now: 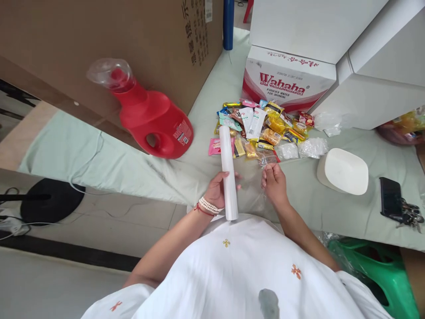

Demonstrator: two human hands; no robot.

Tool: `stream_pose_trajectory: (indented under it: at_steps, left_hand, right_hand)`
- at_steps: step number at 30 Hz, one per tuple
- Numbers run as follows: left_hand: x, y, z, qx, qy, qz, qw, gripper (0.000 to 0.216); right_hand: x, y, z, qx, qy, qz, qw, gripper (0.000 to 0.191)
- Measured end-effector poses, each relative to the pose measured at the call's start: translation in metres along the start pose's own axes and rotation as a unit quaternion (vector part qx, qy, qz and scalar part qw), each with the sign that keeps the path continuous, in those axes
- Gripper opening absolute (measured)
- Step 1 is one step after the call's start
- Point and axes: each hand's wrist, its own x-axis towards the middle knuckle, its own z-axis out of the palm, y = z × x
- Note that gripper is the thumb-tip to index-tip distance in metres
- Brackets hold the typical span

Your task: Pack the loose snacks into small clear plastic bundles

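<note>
My left hand (pixel 216 191), with a beaded bracelet at the wrist, is wrapped round a whitish roll of plastic film (pixel 228 164). The roll stands nearly lengthwise in front of me. To its right, my right hand (pixel 275 184) is closed in a pinch on a sheet of clear film (pixel 257 192), which stretches thinly between the two hands. Beyond both hands lies a heap of small wrapped snacks (pixel 274 126) in yellow, pink, white and brown packets. Two crumpled clear plastic bundles (pixel 312 147) lie at its right side.
A red jug (pixel 159 122) leans at the left by a big brown carton (pixel 109 31). Behind the snacks stands a white-and-red Wahaha box (pixel 285 82). To the right are a white container (pixel 343 170), a phone (pixel 390 197) and keys (pixel 411 215). A green stool (pixel 381 270) is below.
</note>
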Motion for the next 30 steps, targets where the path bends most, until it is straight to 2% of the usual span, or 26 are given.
stream_pose_trajectory:
  at_steps: [3,5,7,10,14,16,18,20,22,23,27,28,29,30]
  left_hand:
    - [-0.007,0.001,-0.006,0.016,0.004,-0.015,1.000,0.041]
    - [-0.008,0.000,-0.006,0.088,0.033,-0.001,0.996,0.049]
    - [-0.009,0.003,-0.007,0.179,0.050,0.043,0.982,0.057]
    - [-0.014,0.010,-0.012,0.235,0.064,0.100,0.965,0.058]
    - [-0.020,0.011,-0.014,0.160,0.047,0.042,0.985,0.048]
    - [-0.018,0.008,-0.012,0.163,0.071,0.041,0.983,0.046]
    - [-0.013,0.006,-0.011,0.242,0.121,0.089,0.958,0.052]
    - [-0.005,0.007,-0.015,0.362,0.160,0.144,0.907,0.054]
    - [0.002,0.010,-0.022,0.444,0.176,0.162,0.863,0.045]
    - [0.005,0.011,-0.026,0.453,0.175,0.154,0.861,0.040]
    - [0.008,0.010,-0.029,0.359,0.161,0.092,0.915,0.035]
    - [0.008,0.009,-0.028,0.362,0.165,0.095,0.913,0.038]
    - [0.008,0.009,-0.027,0.389,0.174,0.114,0.898,0.043]
    - [0.009,0.010,-0.027,0.433,0.189,0.147,0.869,0.049]
  right_hand:
    - [-0.011,-0.010,-0.015,-0.105,-0.031,-0.059,0.992,0.042]
    - [-0.020,-0.015,-0.023,-0.211,-0.036,-0.107,0.971,0.041]
    - [-0.028,-0.017,-0.032,-0.274,-0.019,-0.126,0.953,0.041]
    - [-0.034,-0.010,-0.051,-0.287,0.032,-0.106,0.951,0.040]
    - [-0.036,0.012,-0.075,-0.300,0.069,-0.063,0.949,0.041]
    - [-0.035,0.023,-0.081,-0.313,0.065,-0.052,0.946,0.043]
    - [-0.032,0.031,-0.084,-0.327,0.069,-0.044,0.942,0.044]
    - [-0.027,0.035,-0.087,-0.338,0.077,-0.033,0.938,0.044]
    - [-0.020,0.037,-0.092,-0.348,0.073,-0.027,0.934,0.045]
    - [-0.017,0.037,-0.095,-0.353,0.067,-0.028,0.933,0.045]
    - [-0.011,0.038,-0.103,-0.388,0.042,-0.042,0.920,0.047]
    - [-0.011,0.039,-0.103,-0.397,0.037,-0.044,0.916,0.047]
    - [-0.011,0.041,-0.103,-0.406,0.034,-0.045,0.912,0.047]
    - [-0.012,0.042,-0.103,-0.414,0.033,-0.044,0.909,0.046]
